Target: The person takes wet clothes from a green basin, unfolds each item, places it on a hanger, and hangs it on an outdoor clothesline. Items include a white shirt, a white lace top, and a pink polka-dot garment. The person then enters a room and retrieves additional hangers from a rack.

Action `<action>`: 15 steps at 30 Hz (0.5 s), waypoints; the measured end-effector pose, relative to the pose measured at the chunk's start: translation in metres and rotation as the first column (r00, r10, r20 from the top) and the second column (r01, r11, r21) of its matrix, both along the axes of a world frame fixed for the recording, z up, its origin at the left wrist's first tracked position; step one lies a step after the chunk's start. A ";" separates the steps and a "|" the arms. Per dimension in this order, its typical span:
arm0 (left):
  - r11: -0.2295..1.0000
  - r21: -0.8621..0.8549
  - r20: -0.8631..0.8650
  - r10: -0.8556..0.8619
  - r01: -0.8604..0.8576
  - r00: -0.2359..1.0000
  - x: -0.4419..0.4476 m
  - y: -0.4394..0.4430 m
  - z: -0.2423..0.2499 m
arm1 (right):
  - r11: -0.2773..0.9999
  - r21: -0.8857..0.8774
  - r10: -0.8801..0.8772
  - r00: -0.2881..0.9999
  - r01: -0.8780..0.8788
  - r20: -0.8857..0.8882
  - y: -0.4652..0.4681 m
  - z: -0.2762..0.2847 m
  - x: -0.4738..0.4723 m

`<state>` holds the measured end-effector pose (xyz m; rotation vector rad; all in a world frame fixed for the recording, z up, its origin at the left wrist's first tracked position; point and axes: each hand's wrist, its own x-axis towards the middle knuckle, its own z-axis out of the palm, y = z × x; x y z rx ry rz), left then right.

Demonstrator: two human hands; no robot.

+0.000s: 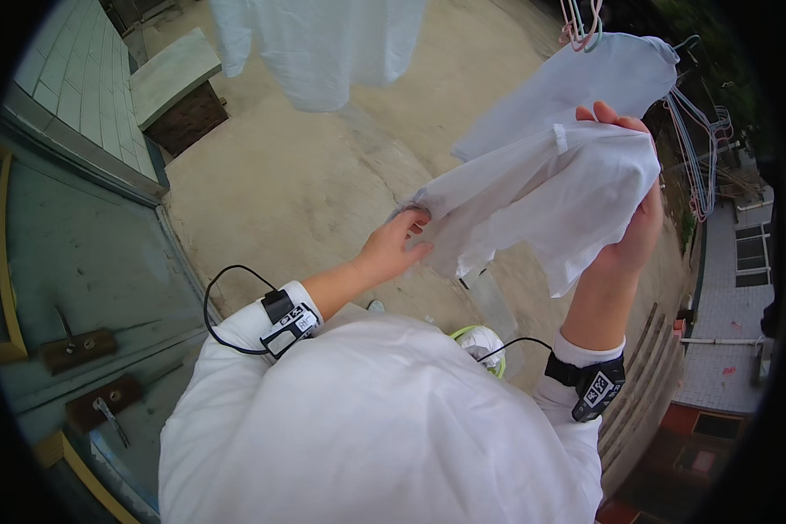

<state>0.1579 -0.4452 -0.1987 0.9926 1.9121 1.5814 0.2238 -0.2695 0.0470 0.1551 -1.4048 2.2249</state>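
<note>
A thin white garment [530, 190] hangs from my raised right hand [635, 223]. My right fingers show over its upper edge, and the palm lies against its right side. The cloth slopes down leftwards in loose folds, with a seam or band near the top. My left hand [393, 242] is at the garment's lower left end, thumb apart from the curled fingers. Whether those fingers pinch the greyish edge is hard to tell, as they partly hide it. Behind the garment, another pale garment [576, 85] is on a hanger [686, 42].
Pale cloth [327, 52] hangs ahead. Several empty hangers [701, 150] dangle at right, others [581, 26] above. A green door [105, 262] with handles stands at left, near a slab-topped brick block [177, 85]. A yellow-green-rimmed container [485, 347] holding white material sits below. Steps [635, 386] lie at right.
</note>
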 end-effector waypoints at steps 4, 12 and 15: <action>0.982 0.154 -0.111 -0.095 0.112 0.989 0.011 0.006 0.045 | 0.999 -0.029 0.021 1.000 -0.021 -0.015 -0.004 0.006 0.001; 0.953 0.261 -0.246 -0.086 0.152 0.965 -0.006 0.021 0.101 | 0.998 -0.070 -0.002 0.999 0.005 0.048 0.020 -0.026 -0.006; 0.909 0.391 0.295 -0.275 0.147 0.915 -0.018 0.015 0.118 | 0.971 0.203 -0.181 0.948 0.129 0.263 0.027 -0.057 -0.002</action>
